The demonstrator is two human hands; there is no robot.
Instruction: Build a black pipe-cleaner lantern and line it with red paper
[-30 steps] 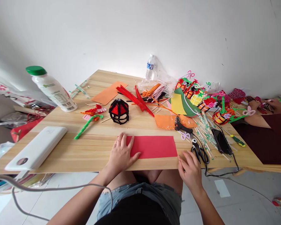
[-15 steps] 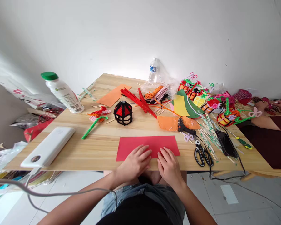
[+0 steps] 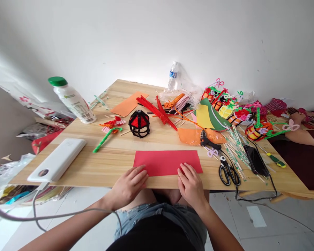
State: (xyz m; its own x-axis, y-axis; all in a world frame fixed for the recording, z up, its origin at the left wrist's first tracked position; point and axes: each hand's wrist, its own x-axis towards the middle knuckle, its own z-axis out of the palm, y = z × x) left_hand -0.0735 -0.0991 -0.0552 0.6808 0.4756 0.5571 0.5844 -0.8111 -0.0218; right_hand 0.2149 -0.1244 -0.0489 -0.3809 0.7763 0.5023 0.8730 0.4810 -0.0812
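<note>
Beyond red paper (image 3: 164, 162), blue bottle label (image 3: 173, 75) looks illegible.

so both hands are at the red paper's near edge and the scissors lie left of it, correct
No, the head view shows the scissors lying right of the red paper; left hand and right hand are at its near edge.

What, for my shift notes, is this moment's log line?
left hand: on red paper | right hand: on red paper | scissors: right of paper

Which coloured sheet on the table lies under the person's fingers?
The red sheet: left hand and right hand both overlap its near edge. The yellow sheet, green sheet and orange sheets lie farther back.
</note>
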